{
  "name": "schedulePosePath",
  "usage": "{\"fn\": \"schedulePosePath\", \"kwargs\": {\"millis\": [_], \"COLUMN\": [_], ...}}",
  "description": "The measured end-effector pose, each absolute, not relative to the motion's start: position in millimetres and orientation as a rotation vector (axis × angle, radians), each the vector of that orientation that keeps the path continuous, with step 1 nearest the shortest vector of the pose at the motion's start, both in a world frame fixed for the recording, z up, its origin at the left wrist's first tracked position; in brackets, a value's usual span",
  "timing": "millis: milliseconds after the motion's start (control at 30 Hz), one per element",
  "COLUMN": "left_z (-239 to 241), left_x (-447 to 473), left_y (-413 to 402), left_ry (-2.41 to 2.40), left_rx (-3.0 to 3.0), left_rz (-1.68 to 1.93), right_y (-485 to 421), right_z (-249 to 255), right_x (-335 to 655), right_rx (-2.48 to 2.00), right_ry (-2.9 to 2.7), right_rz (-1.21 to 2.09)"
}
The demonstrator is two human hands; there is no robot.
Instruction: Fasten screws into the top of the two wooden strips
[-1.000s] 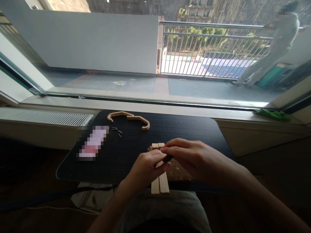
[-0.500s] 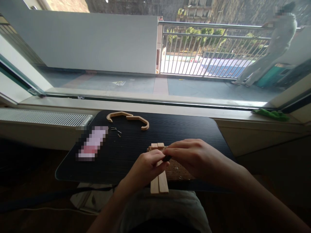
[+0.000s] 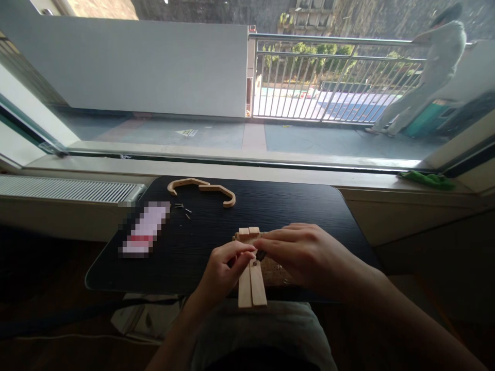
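Observation:
My left hand [image 3: 224,265] is over two pale wooden slats [image 3: 245,291], its thumb and index tip pinched close together. Whatever sits in that pinch is too small to make out. From the other side my right hand [image 3: 309,252] reaches in, its fingers closed round a small dark object [image 3: 261,254] just above the slats. A small dark spot, maybe a hole or a screw head, shows on the right slat near the fingertips. Beneath lies a brown board dotted with holes [image 3: 276,272], partly covered by my right hand.
On the black table [image 3: 294,203], two curved wooden hooks [image 3: 222,188] lie at the back. Several small screws [image 3: 183,207] are near a blurred pink-and-white packet [image 3: 145,229]. A green cloth [image 3: 427,179] rests on the windowsill. Outside, a person [image 3: 441,62] leans on the railing.
My left fingers have drawn slightly left, away from the dark object, uncovering more of the right slat and its dark spot. My right hand stays nearly in place.

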State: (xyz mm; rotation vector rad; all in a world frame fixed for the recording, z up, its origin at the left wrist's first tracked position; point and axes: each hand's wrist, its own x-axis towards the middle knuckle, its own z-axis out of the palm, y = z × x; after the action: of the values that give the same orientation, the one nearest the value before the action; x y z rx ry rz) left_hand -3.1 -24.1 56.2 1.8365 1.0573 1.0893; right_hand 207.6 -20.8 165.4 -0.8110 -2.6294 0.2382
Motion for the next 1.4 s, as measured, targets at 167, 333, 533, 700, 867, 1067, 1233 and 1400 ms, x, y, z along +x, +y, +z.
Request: {"fn": "schedulePosePath", "kwargs": {"millis": [167,333,533,700,867,1067,1233,1400], "left_z": [40.8,21.7,10.0,4.8,0.9,1.3,0.9,-0.3], "left_x": [-6.2,-9.0,-10.3,-4.6,-1.4,-2.3,-1.5,-2.0], "left_y": [-28.4,-31.9,-23.3,-11.4,-10.6,-10.3,-9.6,-9.5], "left_ry": [1.148,1.216,1.39,1.277,1.288,1.301,1.322,1.333], "left_rx": [1.839,1.903,1.681,1.611,1.671,1.711,1.713,1.704], "left_rz": [1.175,1.255,1.271,1.192,1.155,1.15,1.144,1.157], "right_y": [-21.0,-23.3,-24.8,-23.8,-26.9,-31.2,-34.3,-39.9], "right_z": [158.8,150.7,141.7,131.3,118.0,106.3,99.7,97.8], "right_x": [206.6,205.5,203.9,200.6,195.2,189.3,185.2,183.6], "right_rx": [-0.783,-0.782,-0.788,-0.831,-0.899,-0.928,-0.9,-0.899], "right_ry": [-2.516,-2.406,-2.287,-2.2,-2.135,-2.124,-2.025,-2.021], "right_rz": [0.26,0.337,0.388,0.362,0.453,0.534,0.513,0.496]}}
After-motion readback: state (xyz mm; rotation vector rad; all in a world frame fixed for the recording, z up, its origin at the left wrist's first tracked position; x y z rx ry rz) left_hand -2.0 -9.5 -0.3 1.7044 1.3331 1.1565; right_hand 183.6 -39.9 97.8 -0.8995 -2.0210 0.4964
